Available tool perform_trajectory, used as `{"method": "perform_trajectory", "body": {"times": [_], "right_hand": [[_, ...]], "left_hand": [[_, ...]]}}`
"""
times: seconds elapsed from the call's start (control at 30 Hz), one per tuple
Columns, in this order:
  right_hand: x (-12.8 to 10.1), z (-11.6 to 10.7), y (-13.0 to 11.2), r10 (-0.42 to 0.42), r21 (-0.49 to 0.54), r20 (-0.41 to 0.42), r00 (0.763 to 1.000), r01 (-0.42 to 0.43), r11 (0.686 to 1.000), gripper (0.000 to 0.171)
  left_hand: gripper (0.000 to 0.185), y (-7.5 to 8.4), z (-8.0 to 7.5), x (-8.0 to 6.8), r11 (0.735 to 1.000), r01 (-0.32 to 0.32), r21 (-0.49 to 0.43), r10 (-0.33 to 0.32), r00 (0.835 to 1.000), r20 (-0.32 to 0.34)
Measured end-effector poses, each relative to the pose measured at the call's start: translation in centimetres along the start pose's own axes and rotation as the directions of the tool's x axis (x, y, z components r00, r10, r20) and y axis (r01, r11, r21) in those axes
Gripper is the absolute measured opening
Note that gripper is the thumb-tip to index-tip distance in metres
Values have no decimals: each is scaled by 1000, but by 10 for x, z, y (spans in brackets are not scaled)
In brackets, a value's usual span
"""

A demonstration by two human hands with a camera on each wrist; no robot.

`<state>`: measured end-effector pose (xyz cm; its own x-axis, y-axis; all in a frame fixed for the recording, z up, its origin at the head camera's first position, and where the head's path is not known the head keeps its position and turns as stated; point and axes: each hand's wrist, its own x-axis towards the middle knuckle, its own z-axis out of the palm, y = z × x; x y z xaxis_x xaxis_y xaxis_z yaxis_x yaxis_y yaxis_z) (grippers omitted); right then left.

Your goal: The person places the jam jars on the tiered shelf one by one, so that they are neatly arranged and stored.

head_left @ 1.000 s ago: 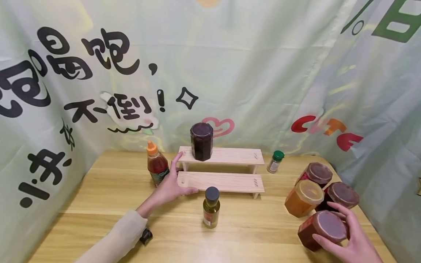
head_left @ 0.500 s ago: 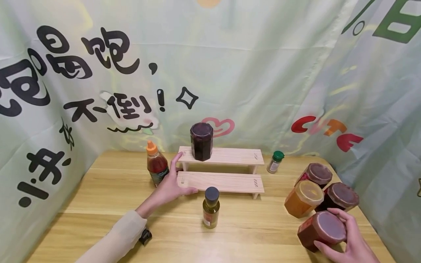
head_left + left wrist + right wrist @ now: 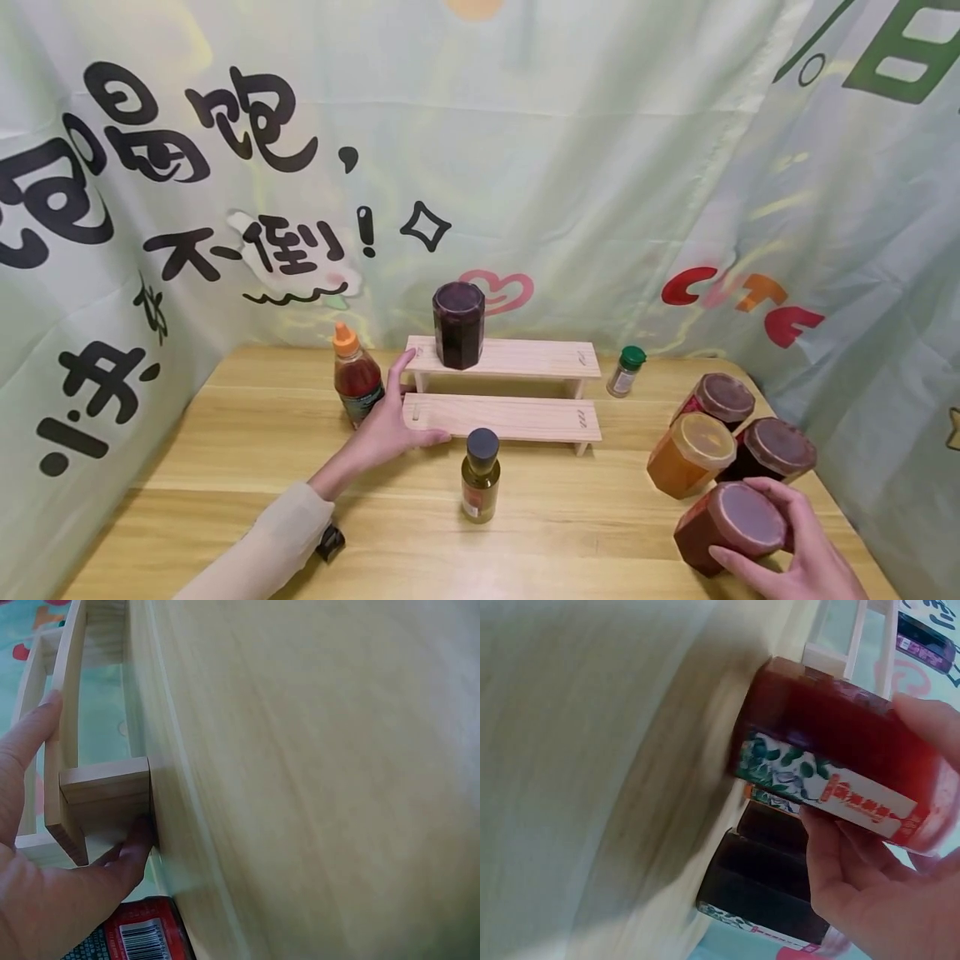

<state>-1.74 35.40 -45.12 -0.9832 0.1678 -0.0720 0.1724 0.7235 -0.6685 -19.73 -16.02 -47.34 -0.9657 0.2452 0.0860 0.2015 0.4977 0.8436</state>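
My left hand [image 3: 386,425] grips the left end of the two-tier wooden shelf [image 3: 502,417]. In the left wrist view its thumb lies on the lower board's edge and its other fingers reach a leg [image 3: 109,791]. On the upper board stands a dark jar [image 3: 459,329]. With my right hand [image 3: 802,542] I hold a dark red jar [image 3: 825,750] with a leafy white label, thumb on one side and fingers on the other. It leans slightly; whether its base touches the table cannot be told. Beside it are an amber jar [image 3: 690,458] and a dark jar [image 3: 768,450].
A sauce bottle with an orange cap [image 3: 358,379] stands close to my left hand. In front of the shelf is a black-capped bottle [image 3: 480,479]. A green-capped spice jar [image 3: 626,372] and a red-labelled jar [image 3: 716,400] stand toward the back right. Printed cloth [image 3: 585,183] surrounds the table.
My right fingers have come in against the dark red jar, which has shifted very slightly left. The left hand stays at the shelf.
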Motion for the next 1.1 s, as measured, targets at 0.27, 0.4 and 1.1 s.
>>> {"method": "perform_trajectory", "body": {"times": [0.27,0.4,1.1], "right_hand": [[-1,-6,-12,16,-16,-95,995,-17,1000,102],[-5,-12,-19,-38,-21,-159,986,35,999,96],[11,-27,-96,-301,51,-295,907,329,943,95]], "left_hand": [[139,0,1,-1,1000,8,-2,-8,1000,-2],[139,0,1,-1,1000,-4,1,4,1000,3],[138,1,-2,-1,999,-29,13,29,1000,8]]}}
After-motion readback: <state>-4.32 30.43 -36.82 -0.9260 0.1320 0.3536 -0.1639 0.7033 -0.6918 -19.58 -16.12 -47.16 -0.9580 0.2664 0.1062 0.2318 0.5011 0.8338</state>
